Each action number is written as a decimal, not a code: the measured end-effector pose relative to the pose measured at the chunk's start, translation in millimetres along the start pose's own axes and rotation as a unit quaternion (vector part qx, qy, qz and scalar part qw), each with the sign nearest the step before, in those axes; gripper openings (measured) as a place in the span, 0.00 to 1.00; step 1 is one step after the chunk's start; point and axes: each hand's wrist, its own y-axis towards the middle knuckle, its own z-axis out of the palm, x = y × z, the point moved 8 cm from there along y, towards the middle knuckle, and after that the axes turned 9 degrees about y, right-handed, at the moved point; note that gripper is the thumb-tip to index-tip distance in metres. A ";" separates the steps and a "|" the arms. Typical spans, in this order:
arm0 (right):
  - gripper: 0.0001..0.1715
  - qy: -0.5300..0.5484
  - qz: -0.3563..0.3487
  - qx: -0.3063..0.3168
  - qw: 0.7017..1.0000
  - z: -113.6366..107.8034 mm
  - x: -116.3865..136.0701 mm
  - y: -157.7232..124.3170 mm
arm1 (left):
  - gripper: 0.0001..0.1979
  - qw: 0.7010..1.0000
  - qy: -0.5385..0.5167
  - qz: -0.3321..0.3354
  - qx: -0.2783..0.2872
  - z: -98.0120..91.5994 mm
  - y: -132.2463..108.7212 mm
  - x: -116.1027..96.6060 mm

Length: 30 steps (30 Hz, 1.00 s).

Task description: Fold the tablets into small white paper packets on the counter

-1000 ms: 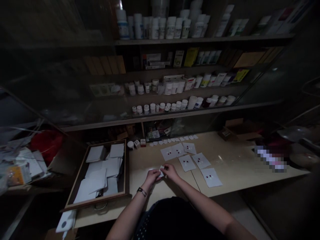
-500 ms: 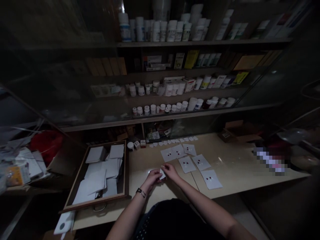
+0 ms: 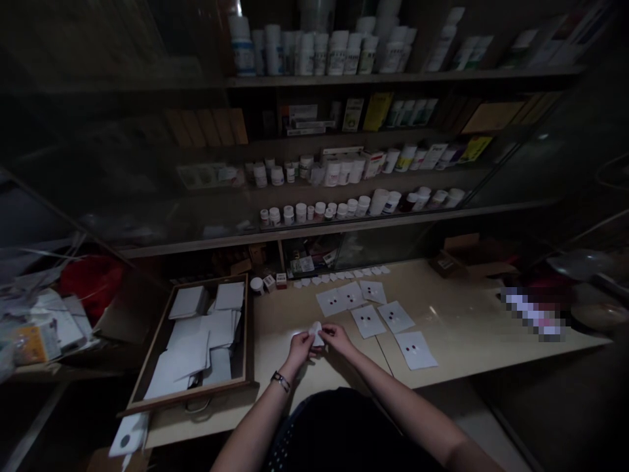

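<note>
Now the left hand [image 3: 301, 349] and right hand [image 3: 339, 339] pinch a small creased white paper [image 3: 317, 334] over a pale wooden counter [image 3: 457, 341].
Both forearms angle inward, the fingertips closed narrowly on the paper (a black wristband [image 3: 280, 381] circles the left wrist). Compared with the earlier frame, the paper stands taller and looks more opened out. Just right of the hands lie six white paper squares [image 3: 367, 321], each bearing two dark-red tablets; a wooden drawer [image 3: 189, 395] of white sheets sits to the left.
</note>
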 end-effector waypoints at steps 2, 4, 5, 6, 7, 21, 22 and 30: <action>0.29 -0.002 -0.002 0.006 1.000 -1.1 -2.1 0.0 | 0.26 1.000 -0.004 0.006 0.009 0.6 -1.0 0.8; 0.29 0.000 0.003 0.011 1.000 -2.7 -3.7 0.6 | 0.26 0.999 -0.021 0.014 0.022 1.6 -2.6 1.4; 0.29 0.002 0.007 0.015 1.000 -3.3 -4.0 0.9 | 0.26 0.999 -0.033 0.015 0.030 2.4 -3.4 1.9; 0.28 0.002 0.011 0.019 1.000 -3.7 -3.9 1.0 | 0.25 0.998 -0.045 0.014 0.036 3.0 -3.9 2.5; 0.27 -0.001 0.014 0.020 1.000 -4.3 -3.2 0.7 | 0.25 0.998 -0.056 0.010 0.040 3.5 -4.2 3.5; 0.17 -0.247 -0.125 0.031 0.960 -0.2 42.8 -19.1 | 0.12 0.999 0.014 0.002 -0.044 -7.9 1.6 4.6; 0.17 -0.243 -0.116 0.033 0.963 0.1 40.0 -17.4 | 0.12 0.999 0.021 0.011 -0.049 -8.1 1.4 4.2; 0.12 -0.341 -0.106 0.108 0.928 15.5 37.3 -13.7 | 0.08 0.990 0.094 0.064 -0.080 -11.1 -0.1 -0.2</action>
